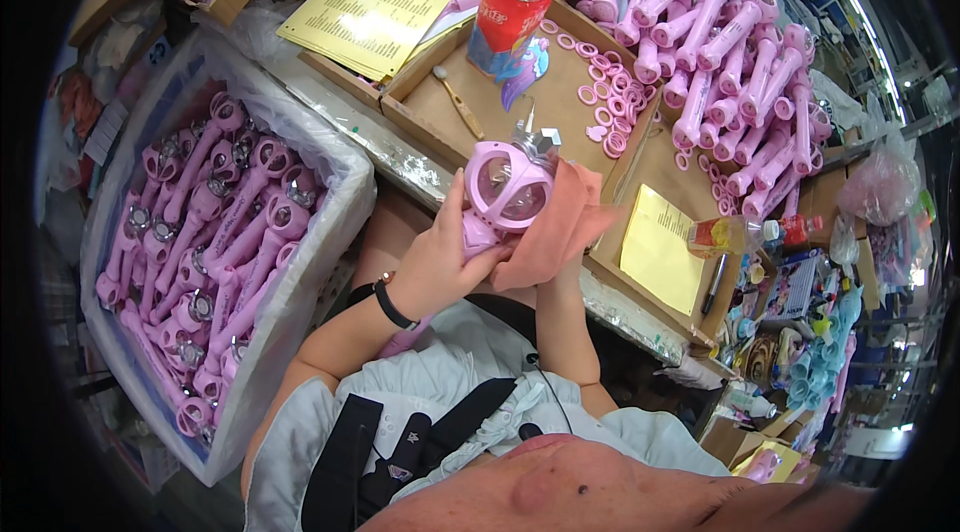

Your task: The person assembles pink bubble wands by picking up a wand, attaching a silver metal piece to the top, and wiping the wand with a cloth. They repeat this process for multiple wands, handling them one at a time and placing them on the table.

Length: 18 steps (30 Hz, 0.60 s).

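Note:
My left hand (437,262) grips the handle of a pink toy wand (505,190) with a clear round dome head and a silver star-shaped top. My right hand is mostly hidden under a salmon-pink cloth (555,227), which it presses against the right side of the wand's head. A black band sits on my left wrist. The wand is held just above the near edge of the cardboard-covered workbench (520,107).
A plastic-lined bin (290,277) of finished pink wands stands at my left. Several pink wand handles (715,52) are piled at the back right, pink rings (612,97) beside them. A red bottle (510,12), yellow sheets (378,2), a yellow pad (660,247) and a small brush (458,102) lie on the bench.

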Available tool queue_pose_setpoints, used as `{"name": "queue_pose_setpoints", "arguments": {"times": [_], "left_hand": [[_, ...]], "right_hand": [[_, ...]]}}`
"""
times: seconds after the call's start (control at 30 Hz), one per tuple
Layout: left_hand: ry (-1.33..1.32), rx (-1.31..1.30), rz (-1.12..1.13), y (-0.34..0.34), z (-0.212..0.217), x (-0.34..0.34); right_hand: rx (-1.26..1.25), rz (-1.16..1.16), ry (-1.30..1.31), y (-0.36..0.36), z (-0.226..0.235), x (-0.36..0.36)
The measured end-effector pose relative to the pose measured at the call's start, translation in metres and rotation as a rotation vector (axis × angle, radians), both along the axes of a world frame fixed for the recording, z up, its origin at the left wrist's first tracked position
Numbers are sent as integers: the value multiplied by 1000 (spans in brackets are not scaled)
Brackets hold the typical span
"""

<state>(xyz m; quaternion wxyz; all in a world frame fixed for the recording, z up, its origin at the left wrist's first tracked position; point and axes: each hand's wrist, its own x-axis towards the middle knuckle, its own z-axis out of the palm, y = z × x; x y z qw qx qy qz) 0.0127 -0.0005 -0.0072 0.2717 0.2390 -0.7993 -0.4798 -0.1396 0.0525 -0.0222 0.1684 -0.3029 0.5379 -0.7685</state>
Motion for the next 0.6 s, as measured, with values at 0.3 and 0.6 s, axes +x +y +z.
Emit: {"name": "queue_pose_setpoints", "arguments": {"times": [0.3,0.6], "left_hand": [[79,71,-48,-6,-8,0],[263,1076,-435,-13,-8,11]], "right_hand": [[11,-259,-162,8,-10,42],[210,64,664,22,23,-4]]}}
